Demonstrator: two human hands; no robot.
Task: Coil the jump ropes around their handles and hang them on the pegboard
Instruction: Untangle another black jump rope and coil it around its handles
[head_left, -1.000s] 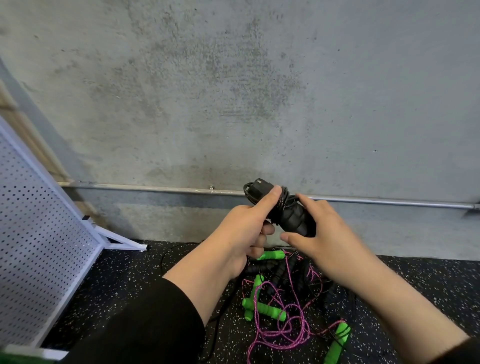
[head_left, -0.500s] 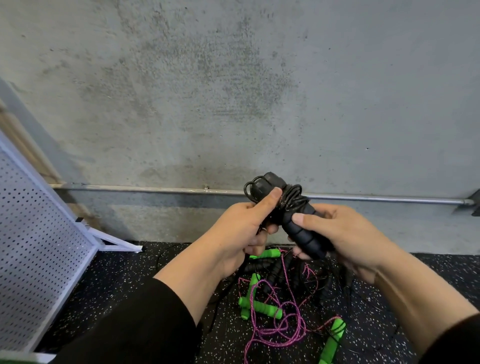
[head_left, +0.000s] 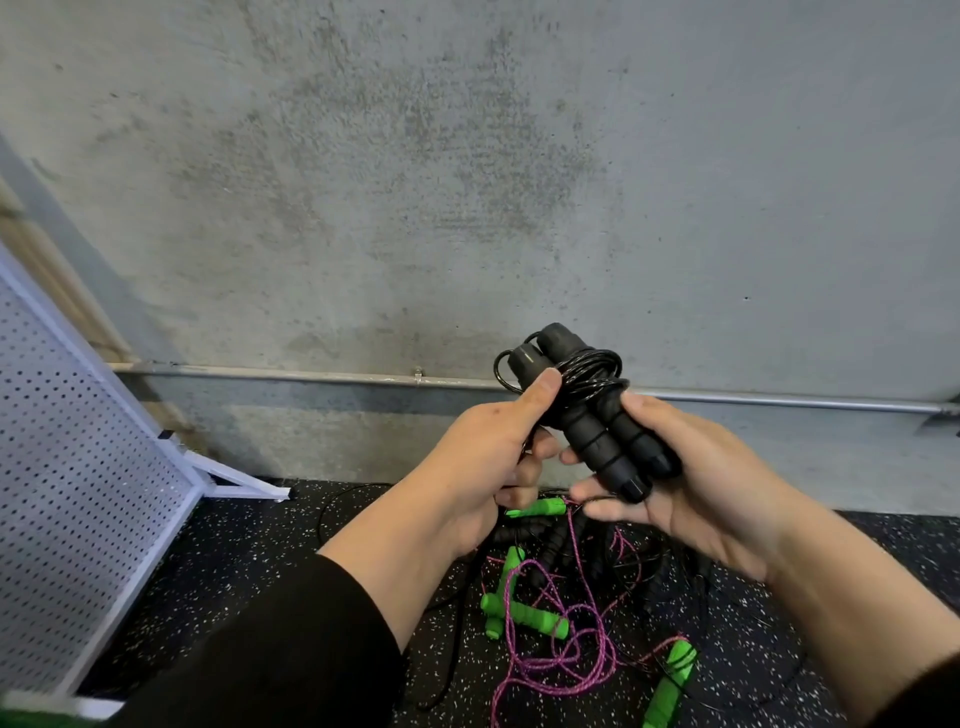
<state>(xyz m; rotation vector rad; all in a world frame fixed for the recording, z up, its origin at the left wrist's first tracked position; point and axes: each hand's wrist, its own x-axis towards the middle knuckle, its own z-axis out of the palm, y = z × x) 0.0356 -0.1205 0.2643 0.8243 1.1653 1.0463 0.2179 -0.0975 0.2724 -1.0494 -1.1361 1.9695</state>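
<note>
A black jump rope (head_left: 587, 410) is held up in front of the wall, its two foam handles side by side with the thin black cord wound round their upper part. My left hand (head_left: 488, 457) grips the top of the bundle, thumb pressed against the coils. My right hand (head_left: 696, 478) cups the lower ends of the handles from the right, fingers curled under them. A white pegboard (head_left: 78, 488) leans at the left edge. On the floor below lies a tangle of ropes: green handles (head_left: 524, 618) with pink cord (head_left: 561, 660), and black handles (head_left: 550, 540).
A bare concrete wall fills the background, with a metal conduit pipe (head_left: 291, 375) running along it low down. The pegboard's white foot (head_left: 239, 483) juts onto the speckled black rubber floor (head_left: 249, 561). Another green handle (head_left: 670, 686) lies at the lower right.
The black bundle has tilted more upright and risen slightly. My right hand has slid from the middle of the handles down to their lower ends. The coils sit tighter near the top.
</note>
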